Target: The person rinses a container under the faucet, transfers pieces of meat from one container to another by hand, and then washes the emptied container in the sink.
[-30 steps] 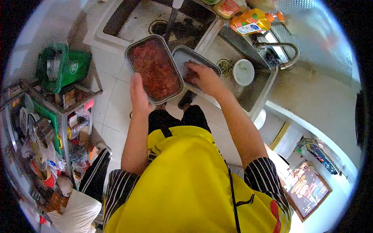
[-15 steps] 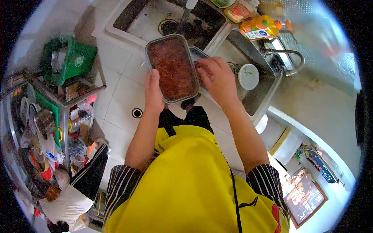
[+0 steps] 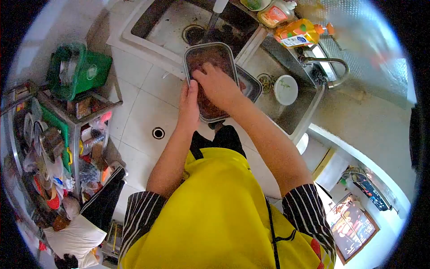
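My left hand (image 3: 190,101) grips the left side of a rectangular tray (image 3: 186,58), its thumb over the rim. Reddish-brown food that looks like raw meat (image 3: 212,54) fills the tray. Over the tray, my right hand (image 3: 217,85) reaches into the food with its fingers apart; the fingertips are partly hidden. A second rectangular tray (image 3: 256,87) sits to the right, partly behind the first one and my right forearm. Some reddish content shows inside it.
Ahead lies a sink basin (image 3: 154,31) with a drain and a white-handled tool (image 3: 215,19). A second basin (image 3: 286,119) at right holds a round white lid or dish (image 3: 285,89) under a faucet (image 3: 336,60). Soap bottles (image 3: 298,33) stand behind. A cluttered rack (image 3: 74,134) and another person (image 3: 78,237) are at left.
My right hand has moved left from the second tray into the first tray's food. The first tray has shifted slightly right, along with my left hand.
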Available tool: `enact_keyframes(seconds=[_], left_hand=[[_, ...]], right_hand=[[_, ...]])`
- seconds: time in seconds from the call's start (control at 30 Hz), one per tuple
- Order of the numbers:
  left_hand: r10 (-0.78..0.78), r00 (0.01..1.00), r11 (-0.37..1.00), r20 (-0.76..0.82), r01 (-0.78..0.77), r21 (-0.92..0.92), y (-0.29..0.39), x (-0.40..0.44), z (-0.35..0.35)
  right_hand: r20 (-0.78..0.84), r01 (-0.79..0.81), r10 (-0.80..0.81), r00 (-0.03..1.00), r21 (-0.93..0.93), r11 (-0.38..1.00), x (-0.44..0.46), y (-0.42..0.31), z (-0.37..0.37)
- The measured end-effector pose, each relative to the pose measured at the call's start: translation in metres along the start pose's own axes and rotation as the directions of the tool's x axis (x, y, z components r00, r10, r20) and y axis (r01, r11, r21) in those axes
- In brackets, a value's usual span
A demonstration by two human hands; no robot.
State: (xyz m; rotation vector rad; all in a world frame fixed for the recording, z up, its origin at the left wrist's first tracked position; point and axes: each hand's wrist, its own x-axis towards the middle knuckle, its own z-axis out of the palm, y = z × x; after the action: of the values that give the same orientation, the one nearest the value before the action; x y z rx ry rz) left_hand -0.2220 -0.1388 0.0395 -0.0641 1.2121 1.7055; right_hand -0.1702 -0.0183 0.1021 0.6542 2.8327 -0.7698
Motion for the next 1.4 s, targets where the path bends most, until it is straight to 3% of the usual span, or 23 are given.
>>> enact_keyframes(seconds=[0.13, 0.23, 0.33, 0.43, 0.63, 0.73, 0.97, 1.03, 1.23, 1.33, 1.4], left_hand=[[-0.016, 0.999, 1.000, -0.028, 0.016, 0.019, -0.003, 0.001, -0.004], [-0.007, 1.000, 1.000, 0.025, 0.008, -0.020, 0.004, -0.002, -0.002], [-0.026, 0.996, 0.996, -0.081, 0.033, 0.082, -0.002, -0.001, -0.005], [-0.025, 1.000, 0.999, -0.016, 0.024, -0.036, -0.005, 0.001, -0.007], [-0.024, 0.999, 0.999, -0.030, 0.022, -0.048, 0.002, 0.005, -0.009], [-0.030, 0.991, 0.999, -0.129, 0.031, 0.009, 0.014, -0.001, -0.001], [-0.008, 1.000, 0.999, -0.006, 0.008, -0.043, 0.004, 0.005, -0.011], [-0.062, 0.996, 0.996, 0.058, 0.065, -0.052, 0.007, -0.001, -0.013], [-0.099, 0.993, 0.985, 0.057, 0.106, -0.139, 0.018, -0.009, 0.001], [0.004, 1.000, 0.998, 0.011, -0.003, -0.059, 0.008, -0.002, -0.003], [-0.019, 1.000, 0.999, -0.016, 0.018, -0.033, 0.009, -0.001, -0.010]], right_hand=[[0.038, 0.025, -0.024, 0.999, -0.031, 0.999, -0.009, 0.003, 0.007], [-0.038, 0.013, -0.013, 0.999, 0.013, 1.000, -0.020, 0.008, 0.004], [-0.114, 0.014, -0.014, 0.993, -0.002, 1.000, -0.029, 0.004, -0.010], [-0.259, 0.058, -0.034, 0.965, 0.087, 0.995, -0.034, -0.003, -0.023], [-0.235, 0.017, 0.020, 0.972, 0.157, 0.987, -0.028, -0.029, -0.049], [-0.269, 0.021, 0.030, 0.963, 0.182, 0.983, -0.024, -0.021, -0.040], [-0.289, 0.048, 0.043, 0.956, 0.299, 0.953, -0.026, -0.009, -0.040], [-0.277, 0.032, 0.079, 0.958, 0.374, 0.927, -0.035, -0.011, -0.049], [-0.220, -0.111, 0.300, 0.928, 0.607, 0.787, -0.053, -0.012, -0.080], [-0.119, -0.214, 0.458, 0.881, 0.763, 0.609, -0.063, -0.015, -0.099], [-0.219, -0.168, 0.431, 0.875, 0.698, 0.696, -0.068, 0.000, -0.097]])
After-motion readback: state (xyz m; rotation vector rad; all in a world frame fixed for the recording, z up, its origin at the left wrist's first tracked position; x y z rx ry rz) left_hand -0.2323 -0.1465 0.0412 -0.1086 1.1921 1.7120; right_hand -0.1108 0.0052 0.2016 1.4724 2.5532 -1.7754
